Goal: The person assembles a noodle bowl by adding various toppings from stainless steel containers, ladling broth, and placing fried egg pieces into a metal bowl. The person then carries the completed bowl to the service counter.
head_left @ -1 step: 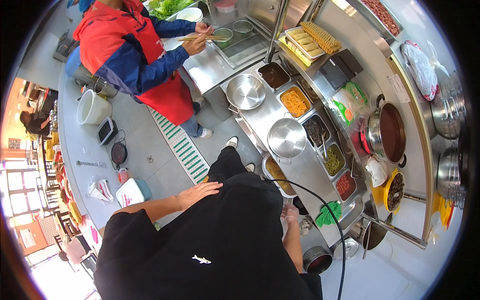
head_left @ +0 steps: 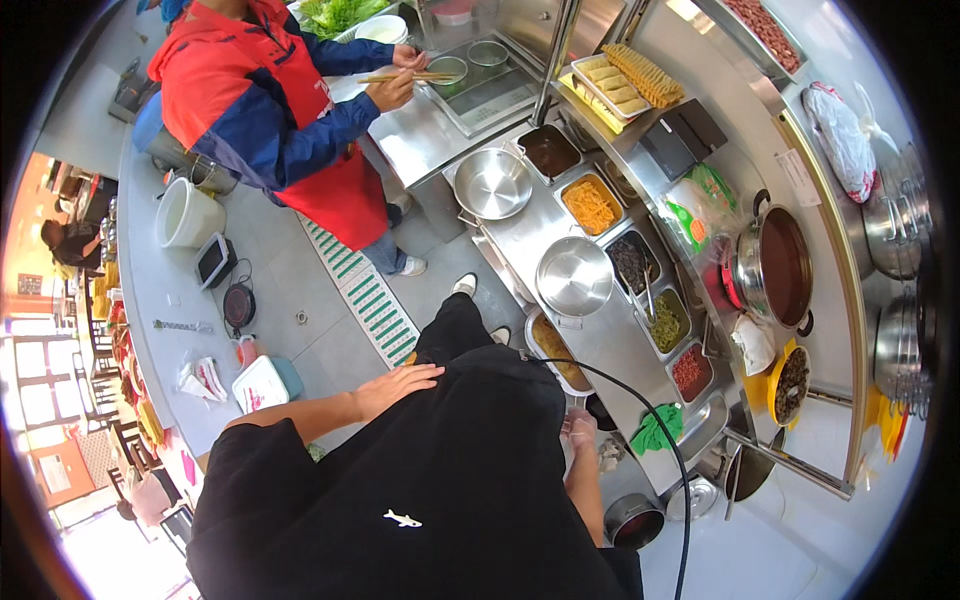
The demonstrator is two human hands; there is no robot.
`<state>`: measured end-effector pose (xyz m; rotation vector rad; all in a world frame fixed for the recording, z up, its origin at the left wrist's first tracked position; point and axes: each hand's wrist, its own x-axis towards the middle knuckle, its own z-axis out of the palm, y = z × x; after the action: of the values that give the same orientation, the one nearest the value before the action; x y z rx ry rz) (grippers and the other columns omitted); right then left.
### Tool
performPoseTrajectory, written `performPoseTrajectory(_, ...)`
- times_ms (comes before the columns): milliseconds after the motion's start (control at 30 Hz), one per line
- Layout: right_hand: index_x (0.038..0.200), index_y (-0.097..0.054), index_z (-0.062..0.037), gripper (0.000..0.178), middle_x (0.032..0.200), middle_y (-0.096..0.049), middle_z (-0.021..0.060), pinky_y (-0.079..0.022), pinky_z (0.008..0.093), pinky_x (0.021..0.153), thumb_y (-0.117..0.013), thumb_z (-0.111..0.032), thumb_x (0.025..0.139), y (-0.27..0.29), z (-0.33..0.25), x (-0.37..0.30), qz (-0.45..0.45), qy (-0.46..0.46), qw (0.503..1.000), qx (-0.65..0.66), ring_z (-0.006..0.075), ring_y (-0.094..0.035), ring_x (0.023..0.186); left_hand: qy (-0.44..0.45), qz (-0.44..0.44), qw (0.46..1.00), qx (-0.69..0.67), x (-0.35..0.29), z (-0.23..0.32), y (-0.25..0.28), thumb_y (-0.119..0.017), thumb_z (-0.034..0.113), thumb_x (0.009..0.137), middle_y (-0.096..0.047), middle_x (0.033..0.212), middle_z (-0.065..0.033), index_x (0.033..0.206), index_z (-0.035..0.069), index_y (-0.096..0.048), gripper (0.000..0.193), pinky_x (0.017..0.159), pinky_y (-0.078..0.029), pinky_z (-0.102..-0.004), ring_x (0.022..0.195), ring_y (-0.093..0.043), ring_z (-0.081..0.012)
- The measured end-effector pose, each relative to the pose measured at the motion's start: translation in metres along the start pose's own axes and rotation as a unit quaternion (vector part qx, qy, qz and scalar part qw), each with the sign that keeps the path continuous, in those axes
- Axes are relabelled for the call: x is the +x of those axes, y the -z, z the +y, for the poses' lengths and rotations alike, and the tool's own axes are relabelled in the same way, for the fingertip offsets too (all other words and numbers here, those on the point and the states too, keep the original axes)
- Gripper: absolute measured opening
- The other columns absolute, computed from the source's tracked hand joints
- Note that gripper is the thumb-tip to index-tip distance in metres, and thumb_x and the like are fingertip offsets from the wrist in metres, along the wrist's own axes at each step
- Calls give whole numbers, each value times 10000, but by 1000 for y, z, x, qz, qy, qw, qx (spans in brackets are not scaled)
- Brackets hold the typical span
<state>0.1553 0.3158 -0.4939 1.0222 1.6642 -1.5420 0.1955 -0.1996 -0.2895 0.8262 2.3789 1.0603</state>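
Note:
My left hand (head_left: 400, 391) lies flat against my black clothing at the hip, fingers stretched out and holding nothing. On my other side, a clear plastic glove covers my right hand (head_left: 580, 430), low beside the counter's edge. Its fingers are blurred and partly hidden, so whether they hold anything does not show. Nearest to it is a pale tray of yellowish liquid (head_left: 552, 345). A crumpled green cloth (head_left: 657, 427) rests on the counter to its right. Two steel pots stand farther along: a nearer pot (head_left: 575, 275) and a farther pot (head_left: 493, 183).
Topping trays line the counter, among them orange shreds (head_left: 590, 205) and red bits (head_left: 690, 370). A co-worker in a red apron (head_left: 335, 200) holds chopsticks (head_left: 405, 77) near the strainers. A black cable (head_left: 660, 430) crosses on my right. A floor drain grate (head_left: 350, 280) lies ahead.

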Motion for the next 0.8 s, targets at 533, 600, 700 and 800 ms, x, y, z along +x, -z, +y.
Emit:
performPoseTrajectory(533, 1013, -745, -117, 301, 1022, -741, 153, -553, 479, 780, -611, -344, 868, -3, 90, 8, -30, 369, 783, -499, 343, -703, 942, -24, 62, 997, -24, -3, -39, -2, -493, 134, 991, -327, 1630, -155, 1437, 93, -423, 452, 1227, -309, -457, 1490, -336, -343)
performPoseTrajectory(600, 1001, -750, -95, 297, 940, -747, 136, -559, 440, 735, -551, -298, 916, -21, 74, -1, -8, 297, 846, -442, 286, -706, 821, -6, 55, 998, 2, -12, -37, -6, -480, 124, 996, -318, 1639, -146, 1429, 54, -424, 442, 1232, -306, -438, 1496, -337, -323)
performPoseTrajectory(700, 1011, -739, -59, 302, 847, -738, 129, -541, 393, 616, -518, -257, 954, -38, 50, 2, -26, 235, 878, -416, 222, -673, 644, -19, 78, 996, -27, -29, -49, -15, -488, 150, 1002, -343, 1623, -153, 1449, 92, -431, 453, 1220, -310, -456, 1483, -345, -350)
performPoseTrajectory(800, 999, -700, -72, 193, 837, -711, 124, -538, 404, 562, -580, -218, 960, -40, 55, 12, -10, 77, 983, -167, 254, -652, 608, -24, 97, 994, -46, -39, -45, -15, -485, 170, 1013, -348, 1621, -151, 1462, 94, -428, 459, 1220, -304, -465, 1484, -339, -358)
